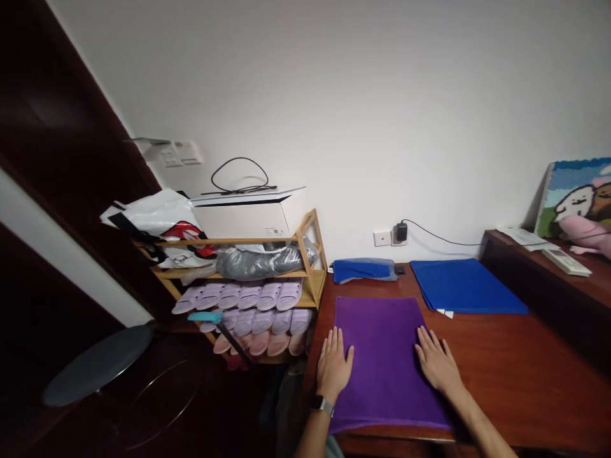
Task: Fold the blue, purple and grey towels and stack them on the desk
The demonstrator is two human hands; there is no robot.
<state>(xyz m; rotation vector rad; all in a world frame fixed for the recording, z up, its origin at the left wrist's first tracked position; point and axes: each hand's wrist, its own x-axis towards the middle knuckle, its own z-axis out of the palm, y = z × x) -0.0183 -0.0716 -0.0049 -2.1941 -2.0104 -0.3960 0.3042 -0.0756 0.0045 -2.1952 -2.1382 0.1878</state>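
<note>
The person's left hand (334, 366) and right hand (436, 361) lie flat, fingers extended, at opposite side edges of a rectangular purple cloth (382, 362).

Against a pale wall (334, 95), a wooden rack (317, 289) holds lilac slippers (249, 296) and pink slippers (259, 344), a grey wrapped bundle (260, 263) and a white box (243, 219) topped by a looped black cable (243, 189), with a round stool (100, 362) to the left and, far right, a white remote control (566, 261) near a cartoon-animal picture (575, 202).
</note>
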